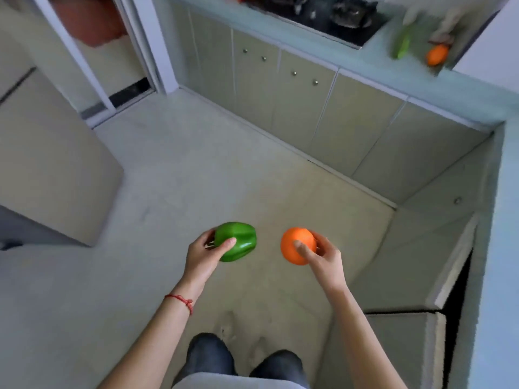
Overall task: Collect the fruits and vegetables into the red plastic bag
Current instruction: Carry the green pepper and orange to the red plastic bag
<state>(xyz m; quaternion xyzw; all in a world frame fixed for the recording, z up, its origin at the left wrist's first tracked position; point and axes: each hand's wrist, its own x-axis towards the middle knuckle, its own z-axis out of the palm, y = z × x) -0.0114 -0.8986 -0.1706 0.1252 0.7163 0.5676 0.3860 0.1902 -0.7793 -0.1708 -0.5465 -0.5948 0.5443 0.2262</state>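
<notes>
Left hand (pixel 200 255) grips a green pepper (pixel 237 241); right hand (pixel 323 255) holds an orange (pixel 296 245); what looks like another orange (pixel 436 55) sits on the worktop (pixel 379 66).

The glossy green bell pepper (pixel 237 241) sits in the left hand (pixel 203 255), left of the round orange fruit (pixel 297 245) in the right hand (pixel 323 256). Both are above the floor (pixel 196 164). A second orange fruit (pixel 436 55) lies on the far desk (pixel 393 71).

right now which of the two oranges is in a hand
The near orange, gripped by the right hand over the floor. The other orange lies on the counter far right, beside a green vegetable, with no hand on it.
</notes>
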